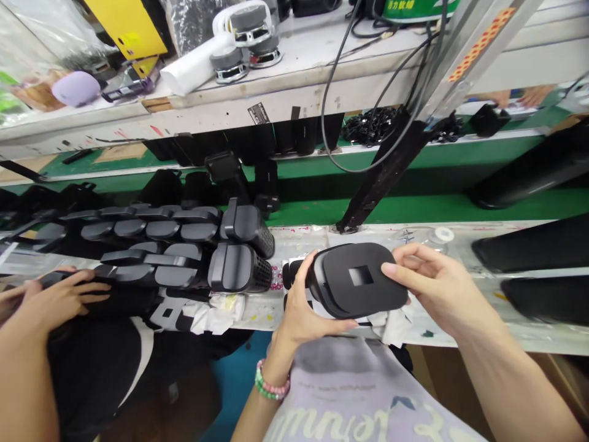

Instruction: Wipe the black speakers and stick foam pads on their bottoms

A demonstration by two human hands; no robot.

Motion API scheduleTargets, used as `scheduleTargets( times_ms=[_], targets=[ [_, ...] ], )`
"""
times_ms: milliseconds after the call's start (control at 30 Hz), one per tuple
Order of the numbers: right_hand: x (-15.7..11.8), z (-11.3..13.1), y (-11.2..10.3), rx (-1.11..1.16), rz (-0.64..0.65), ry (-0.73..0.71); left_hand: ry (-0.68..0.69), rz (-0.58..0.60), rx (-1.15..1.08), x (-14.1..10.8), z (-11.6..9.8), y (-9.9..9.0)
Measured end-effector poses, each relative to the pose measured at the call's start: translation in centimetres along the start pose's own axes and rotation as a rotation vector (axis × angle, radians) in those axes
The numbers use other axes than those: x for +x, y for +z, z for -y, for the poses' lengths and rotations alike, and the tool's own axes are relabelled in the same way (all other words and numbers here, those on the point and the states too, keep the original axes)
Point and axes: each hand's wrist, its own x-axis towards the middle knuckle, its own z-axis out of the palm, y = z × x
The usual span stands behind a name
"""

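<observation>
Two hands hold one black speaker housing (354, 279) above the front edge of the workbench (460, 334). Your left hand (301, 307) grips its left end; your right hand (437, 288) pinches the right rim, flat panel with square hole facing you. This appears to be the inspection step. Next, turn it steadily without loosening either grip. Green label (414, 7) and shirt lettering (368, 423) are not legible.
</observation>
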Motion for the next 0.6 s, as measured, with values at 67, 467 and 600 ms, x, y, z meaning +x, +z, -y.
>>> scheduleTargets(
  times_ms=[67, 467, 600],
  targets=[
    [0.18, -0.12, 0.2, -0.037, 0.019, -0.01, -0.016, 0.02, 0.043, -0.06, -0.25, -0.11],
    [-0.15, -0.01, 0.84, -0.068, 0.011, -0.018, 0.02, 0.015, 0.11, 0.04, -0.49, -0.09],
    [-0.17, -0.23, 0.97, -0.077, 0.018, -0.008, 0.015, 0.011, 0.107, -0.03, -0.45, -0.1]
  ],
)
